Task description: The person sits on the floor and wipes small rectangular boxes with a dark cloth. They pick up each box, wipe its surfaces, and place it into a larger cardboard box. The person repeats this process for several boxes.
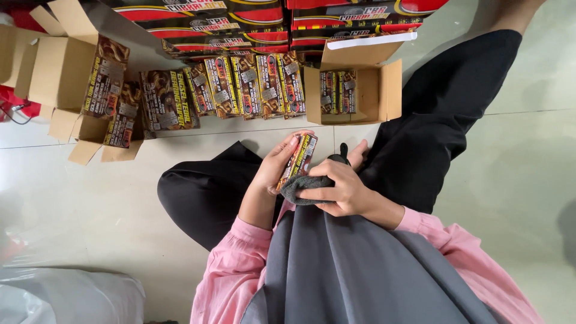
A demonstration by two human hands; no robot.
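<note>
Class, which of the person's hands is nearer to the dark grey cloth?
Right. The right hand rests on the dark grey cloth, fingers gripping it; the left hand holds the small printed box just above it.

Printed card, soft cloth, polished floor

Small box [298,161]: glossy printed cardboard. Grey cloth [303,186], centre frame: soft, matt. Open cartons [379,90] at top: plain matt brown cardboard. Floor [90,204]: smooth, shiny tile.

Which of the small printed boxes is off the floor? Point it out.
The small printed box gripped in the left hand, with the right hand pressing a dark grey cloth against it. The others stand in the row on the floor or inside cartons.
</note>
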